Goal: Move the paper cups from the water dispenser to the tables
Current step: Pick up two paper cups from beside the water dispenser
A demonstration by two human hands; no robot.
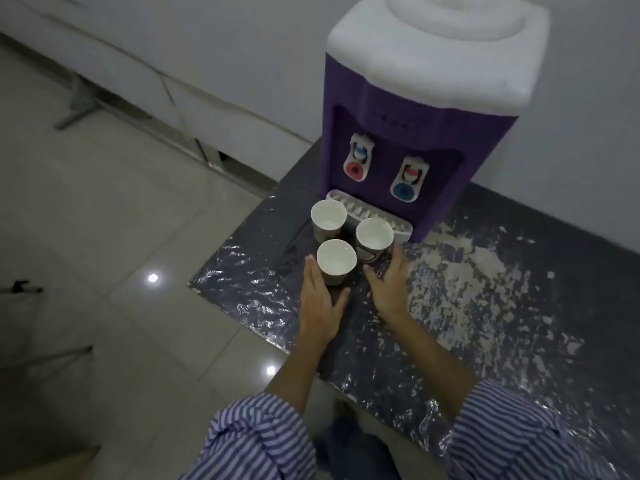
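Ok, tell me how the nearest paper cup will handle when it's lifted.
The nearest paper cup looks thin-walled, so a hard squeeze would probably buckle it. Its inside looks pale and may hold water, which would make it prone to spilling if tilted. It narrows toward the base, so it could tip if the left hand or right hand nudges it sideways.

Three white paper cups are seen upright and open-mouthed in a tight triangle before a purple water dispenser point(415, 133) with a white top. The far-left cup point(328, 220) and the right cup point(374, 239) are set against its white drip tray point(363, 214); the nearest cup point(336, 260) is placed just in front of both.
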